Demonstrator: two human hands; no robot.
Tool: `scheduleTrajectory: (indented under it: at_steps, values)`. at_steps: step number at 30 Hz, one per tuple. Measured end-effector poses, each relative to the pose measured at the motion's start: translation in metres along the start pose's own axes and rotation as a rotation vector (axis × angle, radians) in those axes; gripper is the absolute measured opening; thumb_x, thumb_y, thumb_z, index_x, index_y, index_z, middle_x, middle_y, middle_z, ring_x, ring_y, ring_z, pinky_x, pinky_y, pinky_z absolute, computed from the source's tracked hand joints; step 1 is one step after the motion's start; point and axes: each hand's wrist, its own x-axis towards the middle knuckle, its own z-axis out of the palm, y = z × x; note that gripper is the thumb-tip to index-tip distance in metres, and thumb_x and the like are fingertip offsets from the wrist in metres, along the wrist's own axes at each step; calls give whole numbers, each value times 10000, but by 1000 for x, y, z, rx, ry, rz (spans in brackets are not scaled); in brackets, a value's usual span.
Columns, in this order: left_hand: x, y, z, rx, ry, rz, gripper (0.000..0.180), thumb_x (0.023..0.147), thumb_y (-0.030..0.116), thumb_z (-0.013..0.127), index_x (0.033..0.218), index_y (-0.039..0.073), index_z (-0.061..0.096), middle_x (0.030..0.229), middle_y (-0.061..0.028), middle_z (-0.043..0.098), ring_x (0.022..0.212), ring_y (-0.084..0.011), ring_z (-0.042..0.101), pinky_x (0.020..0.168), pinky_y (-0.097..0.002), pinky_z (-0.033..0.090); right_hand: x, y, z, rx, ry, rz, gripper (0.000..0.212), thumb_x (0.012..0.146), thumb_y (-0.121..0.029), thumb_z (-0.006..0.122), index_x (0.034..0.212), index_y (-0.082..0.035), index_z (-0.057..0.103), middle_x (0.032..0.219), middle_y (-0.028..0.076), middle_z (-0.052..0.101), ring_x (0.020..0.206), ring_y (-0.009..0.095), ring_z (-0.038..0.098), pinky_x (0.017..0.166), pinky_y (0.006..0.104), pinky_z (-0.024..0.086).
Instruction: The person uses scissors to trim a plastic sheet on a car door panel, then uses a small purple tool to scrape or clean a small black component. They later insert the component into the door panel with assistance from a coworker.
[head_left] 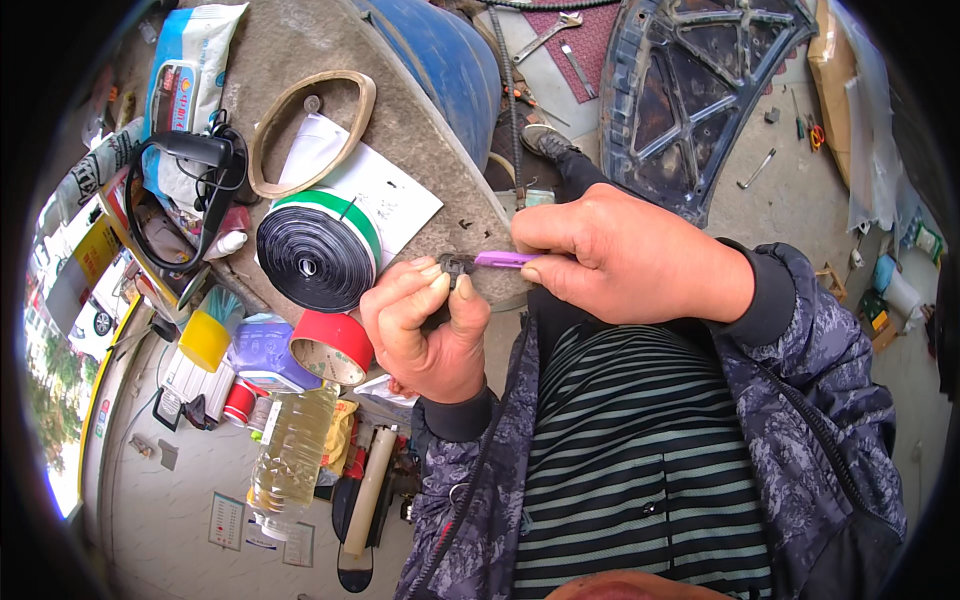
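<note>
My left hand (pixel 425 335) is closed, pinching a small dark part (pixel 455 266) between thumb and fingertips. My right hand (pixel 630 255) grips a slim purple-handled tool (pixel 505 260) between thumb and curled fingers. The tool's narrow end touches or nearly touches the dark part; fingers hide much of both, so the tool's exact kind cannot be told. Both hands are over the near corner of a rough stone-like bench (pixel 425 125). Just left of my left hand are a coiled black strip roll (pixel 308 255) with a green and white edge and a red tape roll (pixel 333 346).
On the bench lie a tan ring (pixel 365 110), white paper (pixel 395 205) and a black headset-like strap (pixel 205 150). A purple jug (pixel 265 355) and a clear bottle (pixel 293 450) stand lower left. A blue barrel (pixel 440 60) and dark ribbed panel (pixel 690 100) are beyond.
</note>
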Motion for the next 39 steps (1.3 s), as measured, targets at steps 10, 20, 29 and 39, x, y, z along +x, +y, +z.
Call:
scheduleTrajectory:
  at_steps: [10,20,29,39]
  values:
    - [0,-1,-1,18,-14,13,247,958,23,860,1099,68,662,1168,-89,641,1112,-248,674,1027,-396,558,-1,6,5,36,40,-38,221,980,-78,722,914,-12,522,733,221,557,717,488,600,596,503,436]
    - [-1,0,0,12,29,-25,296,878,12,924,1048,82,693,1139,-85,643,1088,-274,702,978,-419,608,-4,7,8,25,66,-58,218,965,-71,723,913,-15,519,728,224,556,705,488,600,588,503,434]
    - [-1,0,0,14,19,-15,281,902,24,909,1056,79,681,1156,-89,647,1099,-267,694,1004,-414,589,-8,10,12,3,89,-67,156,964,-70,710,954,-15,565,762,224,604,745,481,642,620,515,471]
    - [-1,1,1,-26,9,-21,267,933,3,875,1097,68,674,1183,-96,649,1123,-250,678,1034,-397,565,-27,10,37,-333,265,-222,174,890,4,736,1008,-37,614,795,120,600,710,367,666,605,454,521]
